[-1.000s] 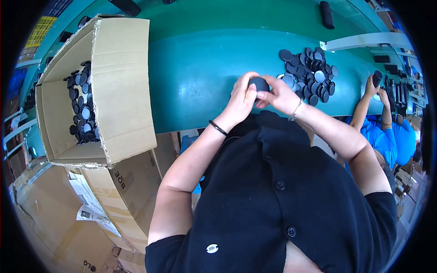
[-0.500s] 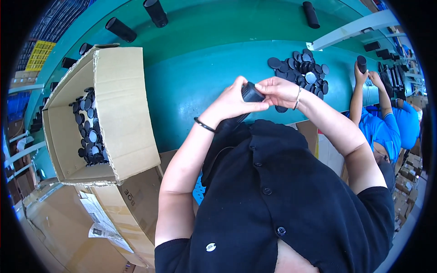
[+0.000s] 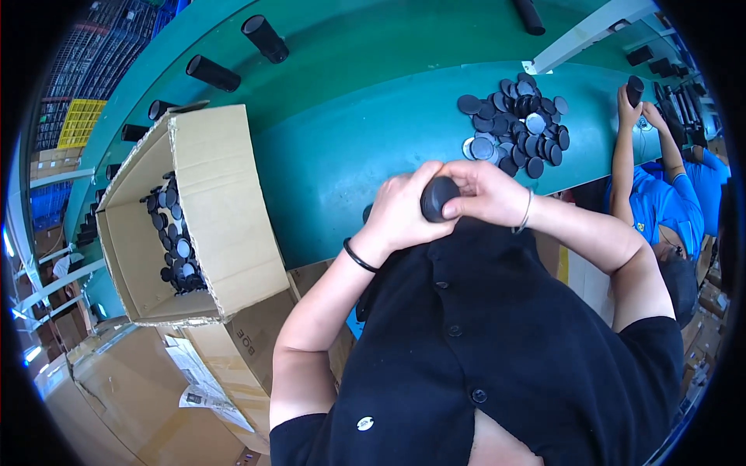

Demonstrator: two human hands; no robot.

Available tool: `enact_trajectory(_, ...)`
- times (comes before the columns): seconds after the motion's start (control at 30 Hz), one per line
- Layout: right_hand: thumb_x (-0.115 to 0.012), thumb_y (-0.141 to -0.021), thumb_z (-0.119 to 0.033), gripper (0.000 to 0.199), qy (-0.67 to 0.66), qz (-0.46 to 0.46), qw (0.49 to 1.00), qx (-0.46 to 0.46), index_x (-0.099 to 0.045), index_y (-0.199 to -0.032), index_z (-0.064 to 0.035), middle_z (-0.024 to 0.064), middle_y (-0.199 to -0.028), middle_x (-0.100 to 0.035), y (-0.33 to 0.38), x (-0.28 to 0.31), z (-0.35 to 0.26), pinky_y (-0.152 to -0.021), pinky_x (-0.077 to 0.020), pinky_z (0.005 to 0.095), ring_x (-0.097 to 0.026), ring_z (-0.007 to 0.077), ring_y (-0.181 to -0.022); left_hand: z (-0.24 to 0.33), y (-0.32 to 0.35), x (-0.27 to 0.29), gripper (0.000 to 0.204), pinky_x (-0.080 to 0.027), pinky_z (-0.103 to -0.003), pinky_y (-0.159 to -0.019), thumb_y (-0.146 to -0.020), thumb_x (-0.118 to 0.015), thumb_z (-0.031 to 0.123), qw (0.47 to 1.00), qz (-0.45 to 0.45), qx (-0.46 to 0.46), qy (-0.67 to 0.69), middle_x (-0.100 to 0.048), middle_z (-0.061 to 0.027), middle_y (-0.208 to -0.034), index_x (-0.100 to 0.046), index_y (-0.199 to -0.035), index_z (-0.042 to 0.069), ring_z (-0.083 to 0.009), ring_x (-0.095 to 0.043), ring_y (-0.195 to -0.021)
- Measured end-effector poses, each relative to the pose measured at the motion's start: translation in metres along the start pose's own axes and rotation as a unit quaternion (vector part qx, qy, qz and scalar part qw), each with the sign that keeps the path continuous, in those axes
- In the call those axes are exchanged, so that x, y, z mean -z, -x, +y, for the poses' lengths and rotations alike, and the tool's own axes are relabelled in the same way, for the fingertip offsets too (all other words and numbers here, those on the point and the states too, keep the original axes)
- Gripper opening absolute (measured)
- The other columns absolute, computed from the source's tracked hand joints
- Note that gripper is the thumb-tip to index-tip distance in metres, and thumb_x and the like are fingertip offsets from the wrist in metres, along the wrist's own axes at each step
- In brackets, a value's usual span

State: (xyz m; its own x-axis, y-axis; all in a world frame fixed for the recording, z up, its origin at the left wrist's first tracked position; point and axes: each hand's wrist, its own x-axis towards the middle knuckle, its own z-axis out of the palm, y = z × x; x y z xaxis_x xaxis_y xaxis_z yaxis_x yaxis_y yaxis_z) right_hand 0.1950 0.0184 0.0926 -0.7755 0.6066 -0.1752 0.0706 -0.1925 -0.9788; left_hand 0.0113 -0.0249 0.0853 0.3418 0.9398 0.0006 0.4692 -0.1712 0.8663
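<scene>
A black cylinder is gripped in front of my chest, its round dark end turned toward me. My left hand is wrapped round its body from the left. From the other side my right hand closes on the end, with the thumb pressed on the round face and the fingers behind the rim. Whether that face is a separate disc cannot be told. Just beyond my hands, to the right, a loose pile of black discs lies on the green table; a few discs show a paler face.
At left an open cardboard box lies on its side with many discs inside. Beyond it black cylinders stand or lie on a green conveyor belt. A grey metal post rises at right, near a co-worker in blue holding another cylinder.
The cylinder has turned so its end faces me, and both hands have come closer to my body. My right thumb now presses on that end. The view has shifted slightly.
</scene>
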Motion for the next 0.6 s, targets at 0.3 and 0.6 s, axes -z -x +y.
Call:
enact_trajectory(0.3, -0.059, -0.092, -0.024, 0.032, -0.122, 0.089, 0.981, -0.12, -0.061, -0.118, -0.0047, 0.0042, -0.094, -0.066, -0.013, 0.012, 0.01, -0.063, -0.0536, 0.0243, -0.062, 0.01, -0.081, -0.012, -0.011, 0.003, 0.092, -0.046, -0.042, -0.079, -0.056, -0.084, 0.036, 0.95, 0.091, -0.154, -0.255, -0.06, -0.0177, -0.096, -0.042, -0.129, 0.0, -0.0334, -0.06, -0.087)
enact_trajectory(0.6, -0.066, -0.086, -0.024, 0.032, -0.053, 0.133, 0.984, -0.104, -0.064, -0.114, -0.0072, 0.0035, -0.095, -0.067, -0.051, 0.029, -0.012, -0.06, -0.053, 0.023, -0.063, 0.0099, -0.078, -0.022, -0.049, 0.03, 0.1, -0.044, -0.041, -0.083, -0.054, -0.084, 0.038, 0.957, 0.072, -0.14, -0.243, -0.059, -0.0166, -0.102, -0.037, -0.134, 0.0, -0.0324, -0.057, -0.097)
